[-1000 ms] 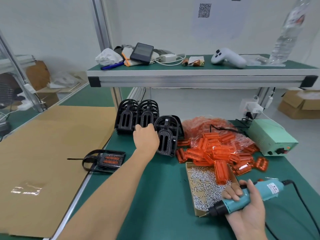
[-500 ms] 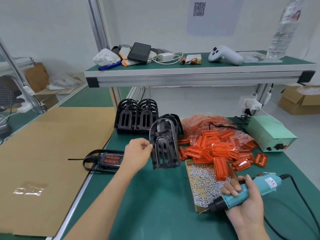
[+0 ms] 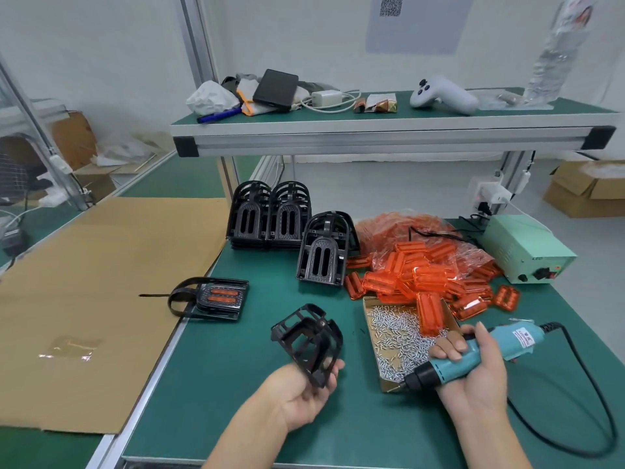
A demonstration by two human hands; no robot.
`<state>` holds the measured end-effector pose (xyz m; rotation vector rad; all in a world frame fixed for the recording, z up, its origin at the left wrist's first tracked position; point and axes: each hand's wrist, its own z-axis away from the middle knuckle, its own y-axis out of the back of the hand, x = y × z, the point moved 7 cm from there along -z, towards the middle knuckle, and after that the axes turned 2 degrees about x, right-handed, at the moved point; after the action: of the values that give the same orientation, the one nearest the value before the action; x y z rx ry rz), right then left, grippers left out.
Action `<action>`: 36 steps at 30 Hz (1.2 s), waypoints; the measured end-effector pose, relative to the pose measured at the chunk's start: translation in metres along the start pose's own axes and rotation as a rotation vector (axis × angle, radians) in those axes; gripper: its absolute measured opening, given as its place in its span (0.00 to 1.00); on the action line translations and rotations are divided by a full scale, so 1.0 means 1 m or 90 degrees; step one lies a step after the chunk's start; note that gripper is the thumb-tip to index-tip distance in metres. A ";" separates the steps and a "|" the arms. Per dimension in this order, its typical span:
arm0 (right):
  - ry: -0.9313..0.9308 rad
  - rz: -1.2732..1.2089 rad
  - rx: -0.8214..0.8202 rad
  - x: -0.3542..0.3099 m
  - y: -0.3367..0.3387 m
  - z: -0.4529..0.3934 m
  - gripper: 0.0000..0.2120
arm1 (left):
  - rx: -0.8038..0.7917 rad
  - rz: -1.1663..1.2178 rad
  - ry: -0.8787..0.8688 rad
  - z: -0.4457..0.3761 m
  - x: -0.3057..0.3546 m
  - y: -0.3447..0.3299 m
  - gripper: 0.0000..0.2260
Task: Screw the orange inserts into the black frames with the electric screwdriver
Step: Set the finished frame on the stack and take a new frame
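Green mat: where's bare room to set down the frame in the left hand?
Free: the mat between the finished frame and the screw box, in front of the left hand. Also the cardboard sheet further left. Crowded: right side, with the orange inserts, the power supply and the screwdriver.

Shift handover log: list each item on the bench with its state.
Left hand: grips an empty black frame.
Right hand: grips the screwdriver.
Finished frame: lying flat, inserts fitted.
Screw box: open, holds screws.
Orange inserts: loose pile.
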<state>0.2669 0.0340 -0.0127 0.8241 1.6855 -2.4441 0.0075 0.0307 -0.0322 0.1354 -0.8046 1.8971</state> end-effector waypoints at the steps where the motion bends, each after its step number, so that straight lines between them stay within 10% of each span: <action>1: -0.001 0.000 0.002 0.000 0.000 0.000 0.12 | 0.006 0.023 0.016 0.000 -0.003 -0.002 0.09; 11: -0.005 -0.007 -0.009 0.000 -0.001 0.000 0.13 | 0.037 0.266 -0.043 0.006 -0.026 -0.008 0.07; 36: -0.008 -0.006 -0.014 0.001 0.002 0.000 0.12 | -0.032 -0.207 -0.025 0.036 -0.057 0.017 0.16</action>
<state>0.2666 0.0333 -0.0149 0.7977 1.7125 -2.4265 0.0111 -0.0389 -0.0369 0.2570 -0.8031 1.5703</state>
